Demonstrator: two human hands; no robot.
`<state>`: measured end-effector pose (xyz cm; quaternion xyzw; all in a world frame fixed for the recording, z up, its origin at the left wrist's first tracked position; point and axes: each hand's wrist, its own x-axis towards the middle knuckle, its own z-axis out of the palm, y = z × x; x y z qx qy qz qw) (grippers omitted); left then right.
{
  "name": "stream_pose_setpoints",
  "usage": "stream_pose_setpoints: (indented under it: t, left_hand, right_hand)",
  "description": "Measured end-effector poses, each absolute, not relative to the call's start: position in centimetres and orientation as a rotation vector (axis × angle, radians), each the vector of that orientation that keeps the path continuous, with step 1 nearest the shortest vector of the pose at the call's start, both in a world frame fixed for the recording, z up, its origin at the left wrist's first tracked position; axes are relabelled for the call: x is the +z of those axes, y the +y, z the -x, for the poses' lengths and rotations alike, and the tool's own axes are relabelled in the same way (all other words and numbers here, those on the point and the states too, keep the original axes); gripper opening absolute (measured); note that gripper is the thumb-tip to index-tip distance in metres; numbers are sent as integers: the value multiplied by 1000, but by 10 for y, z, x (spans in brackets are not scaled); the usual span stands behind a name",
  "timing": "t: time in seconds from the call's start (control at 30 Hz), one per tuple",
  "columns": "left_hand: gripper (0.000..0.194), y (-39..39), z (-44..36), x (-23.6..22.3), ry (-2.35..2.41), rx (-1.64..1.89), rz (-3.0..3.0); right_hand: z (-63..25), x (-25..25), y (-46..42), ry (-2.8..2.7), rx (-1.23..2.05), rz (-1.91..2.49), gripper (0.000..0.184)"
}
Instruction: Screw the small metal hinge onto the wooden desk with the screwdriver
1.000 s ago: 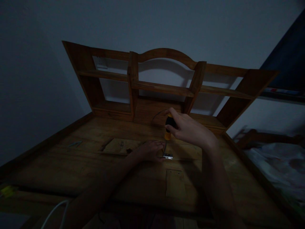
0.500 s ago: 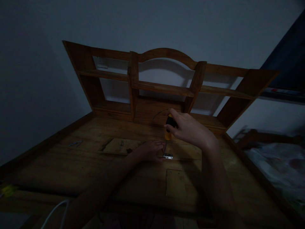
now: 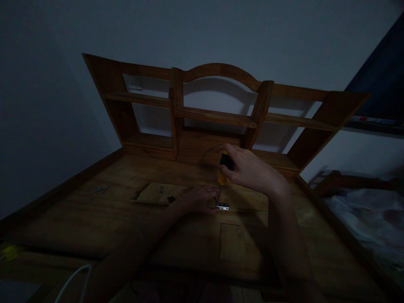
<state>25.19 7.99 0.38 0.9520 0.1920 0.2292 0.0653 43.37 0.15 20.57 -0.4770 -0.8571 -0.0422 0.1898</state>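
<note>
My right hand [image 3: 244,166] is wrapped round the handle of a screwdriver [image 3: 222,179], yellow with a black band. It stands nearly upright, its thin shaft pointing down at a small shiny metal hinge [image 3: 222,206] with holes in it. My left hand [image 3: 200,199] is closed at the hinge's left end, fingertips close beside the shaft. The exact contact at the screwdriver's tip is too dark to tell. Under and left of my left hand lies a wooden board [image 3: 158,193] with a dark notch. Nearer to me is a smaller wooden piece [image 3: 232,244].
The wooden desk [image 3: 107,219] carries a shelf unit [image 3: 217,118] along its back, against the wall. A thin metal tool [image 3: 99,190] lies on the left. A white cable [image 3: 74,277] and a yellow object [image 3: 11,251] are at the lower left. Plastic-wrapped things [image 3: 366,219] are at the right.
Almost nothing differs. The fingers of my right hand have shifted slightly on the screwdriver's handle; my left hand and the hinge stay in place.
</note>
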Motion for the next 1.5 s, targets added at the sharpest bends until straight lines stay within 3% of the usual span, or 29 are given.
stream_pose_setpoints:
  t: [0.3, 1.1, 1.5]
  left_hand:
    - [53, 78, -251, 6, 561, 717, -2856]
    - [43, 77, -252, 10, 522, 712, -2837]
    - [47, 76, -253, 11, 535, 706, -2861]
  right_hand:
    - [-435, 207, 2, -2420, -90, 1344, 44]
    - [-434, 208, 0, -2425, -110, 1341, 42]
    - [-433, 206, 1, -2411, -105, 1346, 38]
